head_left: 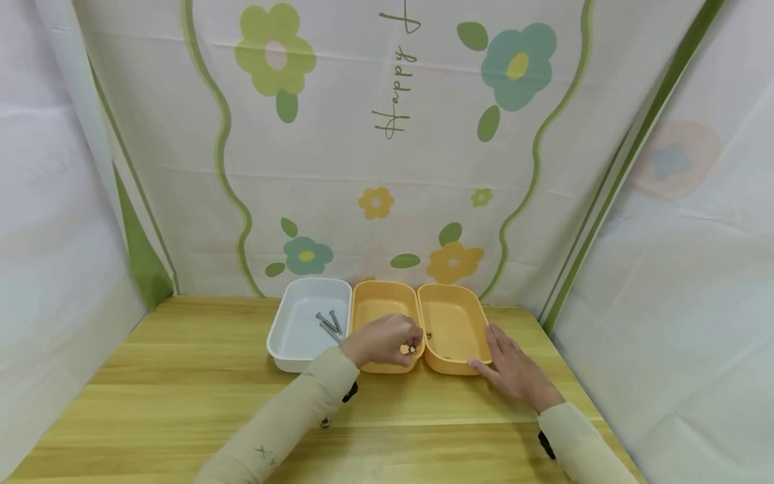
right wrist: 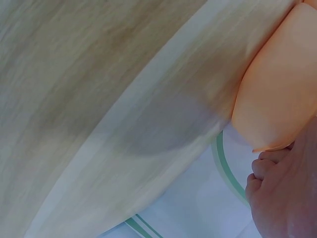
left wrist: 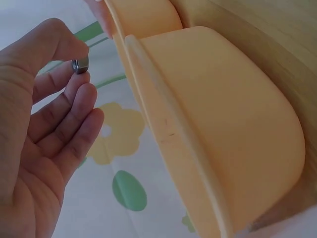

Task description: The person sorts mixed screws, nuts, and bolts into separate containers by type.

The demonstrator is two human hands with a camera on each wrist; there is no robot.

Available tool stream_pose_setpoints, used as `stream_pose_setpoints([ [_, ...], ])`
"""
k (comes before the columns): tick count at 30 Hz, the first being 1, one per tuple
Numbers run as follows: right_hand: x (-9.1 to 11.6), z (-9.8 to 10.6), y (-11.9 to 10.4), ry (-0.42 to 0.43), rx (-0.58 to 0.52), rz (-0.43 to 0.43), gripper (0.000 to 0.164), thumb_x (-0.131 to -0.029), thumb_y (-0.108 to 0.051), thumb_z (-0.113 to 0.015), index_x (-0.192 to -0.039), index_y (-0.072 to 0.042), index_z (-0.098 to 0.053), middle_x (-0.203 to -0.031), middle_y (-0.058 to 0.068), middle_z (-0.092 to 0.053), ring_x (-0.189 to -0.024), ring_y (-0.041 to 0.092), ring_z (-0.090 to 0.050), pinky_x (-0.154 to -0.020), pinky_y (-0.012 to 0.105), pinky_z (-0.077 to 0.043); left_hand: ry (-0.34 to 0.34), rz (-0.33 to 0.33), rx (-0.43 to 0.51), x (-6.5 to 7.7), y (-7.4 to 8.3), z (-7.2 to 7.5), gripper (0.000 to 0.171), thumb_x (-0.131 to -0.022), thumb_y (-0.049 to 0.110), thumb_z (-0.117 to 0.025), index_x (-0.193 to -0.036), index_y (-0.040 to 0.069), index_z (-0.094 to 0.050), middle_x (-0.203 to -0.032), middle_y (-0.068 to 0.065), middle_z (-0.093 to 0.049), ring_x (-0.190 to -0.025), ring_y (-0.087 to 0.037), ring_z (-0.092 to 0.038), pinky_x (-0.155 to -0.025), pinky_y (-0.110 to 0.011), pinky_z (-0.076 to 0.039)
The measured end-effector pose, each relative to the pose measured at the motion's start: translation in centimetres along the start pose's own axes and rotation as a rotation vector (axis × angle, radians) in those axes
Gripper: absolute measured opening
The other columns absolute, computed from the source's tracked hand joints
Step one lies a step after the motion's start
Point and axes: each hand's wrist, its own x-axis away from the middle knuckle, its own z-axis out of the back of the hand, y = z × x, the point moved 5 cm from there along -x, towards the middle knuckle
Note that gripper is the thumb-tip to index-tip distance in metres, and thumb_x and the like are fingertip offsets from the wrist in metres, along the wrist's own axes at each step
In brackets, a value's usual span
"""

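Observation:
My left hand (head_left: 387, 339) is over the front right part of the middle yellow tray (head_left: 377, 306). Its thumb and index finger pinch a small metal nut (left wrist: 80, 65), while the other fingers curl loosely in the left wrist view. My right hand (head_left: 520, 370) rests against the front right corner of the right yellow tray (head_left: 453, 312), thumb at the front rim and fingers along the right side. Inside that tray, a small metal nut (head_left: 428, 335) lies near the left wall. My left hand hides part of the middle tray.
At the left of the row, a white tray (head_left: 296, 319) holds several metal bolts (head_left: 329, 326). Another nut (head_left: 324, 422) lies on the wooden table (head_left: 417, 430) beside the left forearm. A flower-printed cloth (head_left: 338, 154) hangs behind the trays, with cloth walls on both sides.

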Motion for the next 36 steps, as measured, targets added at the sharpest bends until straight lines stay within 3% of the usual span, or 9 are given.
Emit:
stream_pose_setpoints([
  [7, 0.0, -0.2, 0.2, -0.001, 0.014, -0.006, 0.097, -0.106, -0.062, -0.049, -0.164, 0.010, -0.018, -0.172, 0.030, -0.019, -0.159, 0.047, -0.027, -0.126, 0.065, -0.028, 0.048, 0.059, 0.016, -2.5, -0.5, -2.0, 0.009, -0.084, 0.011, -0.080, -0.089, 0.010, -0.072, -0.086, -0.001, -0.071, -0.076, -0.004, -0.052, -0.068, -0.014, -0.043],
  [14, 0.0, -0.1, 0.2, -0.003, 0.017, -0.004, 0.096, -0.107, -0.061, -0.048, -0.164, 0.010, -0.018, -0.173, 0.030, -0.019, -0.158, 0.048, -0.027, -0.126, 0.065, -0.029, 0.088, 0.143, 0.022, -4.0, -0.3, -3.0, 0.009, -0.088, 0.009, -0.078, -0.096, 0.011, -0.074, -0.093, 0.001, -0.071, -0.080, -0.005, -0.059, -0.070, -0.014, -0.049],
  [17, -0.1, 0.0, 0.1, -0.004, 0.012, -0.003, 0.096, -0.107, -0.061, -0.048, -0.164, 0.010, -0.018, -0.173, 0.030, -0.019, -0.158, 0.048, -0.027, -0.126, 0.065, -0.029, 0.126, 0.187, -0.017, -4.5, -0.2, -3.2, 0.015, -0.094, 0.010, -0.074, -0.109, 0.009, -0.075, -0.103, -0.003, -0.073, -0.090, -0.010, -0.067, -0.076, -0.016, -0.055],
  [21, 0.0, -0.1, 0.0, -0.012, -0.003, -0.006, 0.096, -0.107, -0.060, -0.049, -0.164, 0.011, -0.017, -0.173, 0.031, -0.018, -0.158, 0.048, -0.026, -0.126, 0.066, -0.028, 0.141, 0.233, -0.087, -4.8, -0.1, -3.4, 0.035, -0.099, 0.014, -0.070, -0.133, 0.004, -0.067, -0.124, -0.009, -0.072, -0.111, -0.019, -0.071, -0.091, -0.024, -0.060],
  [24, 0.0, -0.1, 0.0, -0.017, -0.006, -0.007, 0.097, -0.107, -0.061, -0.048, -0.164, 0.011, -0.016, -0.173, 0.031, -0.017, -0.159, 0.049, -0.026, -0.126, 0.066, -0.027, 0.117, 0.256, -0.078, -4.6, 0.0, -2.9, 0.045, -0.100, 0.016, -0.068, -0.143, 0.003, -0.061, -0.136, -0.011, -0.068, -0.123, -0.022, -0.069, -0.100, -0.028, -0.059],
  [28, 0.0, 0.0, -0.1, -0.009, -0.005, -0.011, 0.097, -0.106, -0.062, -0.048, -0.164, 0.011, -0.017, -0.173, 0.031, -0.017, -0.159, 0.048, -0.026, -0.126, 0.066, -0.028, 0.093, 0.265, -0.074, -3.5, 0.0, -1.4, 0.049, -0.100, 0.018, -0.068, -0.145, 0.003, -0.059, -0.142, -0.011, -0.066, -0.129, -0.025, -0.066, -0.102, -0.032, -0.059],
  [36, 0.0, 0.0, -0.1, -0.012, -0.001, -0.006, 0.097, -0.107, -0.061, -0.048, -0.164, 0.011, -0.017, -0.173, 0.030, -0.016, -0.159, 0.048, -0.025, -0.127, 0.066, -0.026, 0.093, 0.172, -0.166, -0.1, 0.3, 2.1, 0.049, -0.095, 0.016, -0.074, -0.140, 0.000, -0.062, -0.138, -0.016, -0.067, -0.124, -0.028, -0.067, -0.101, -0.037, -0.060],
])
